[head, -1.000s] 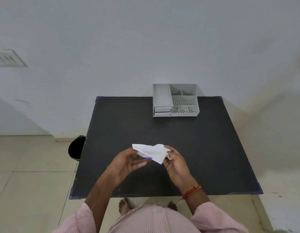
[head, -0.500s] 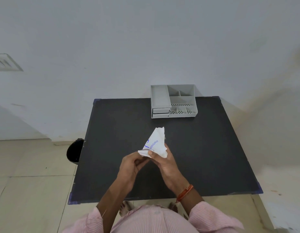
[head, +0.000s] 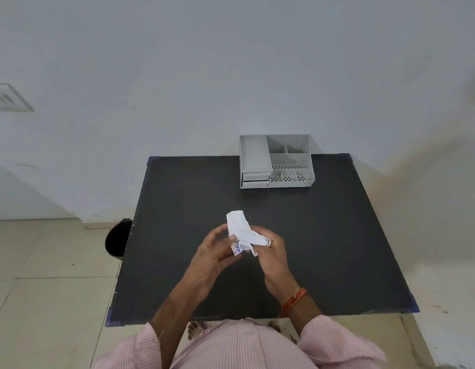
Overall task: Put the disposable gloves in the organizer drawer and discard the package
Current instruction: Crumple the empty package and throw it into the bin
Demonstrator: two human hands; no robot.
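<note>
A white paper package [head: 241, 231] with blue print is crumpled between both hands above the middle of the black table [head: 324, 235]. My left hand [head: 217, 251] grips its lower left part. Its right end is pinched in my right hand [head: 272, 251]. The grey organizer [head: 276, 161] stands at the table's far edge, with its two small drawers [head: 256, 180] at the front left, both shut. No gloves are visible.
A black bin [head: 117, 239] stands on the tiled floor just left of the table. A white wall runs behind the table. My feet show under the near edge.
The package has gone from a spread sheet to a folded triangle to a crumpled wad. Both hands stayed over the table's middle.
</note>
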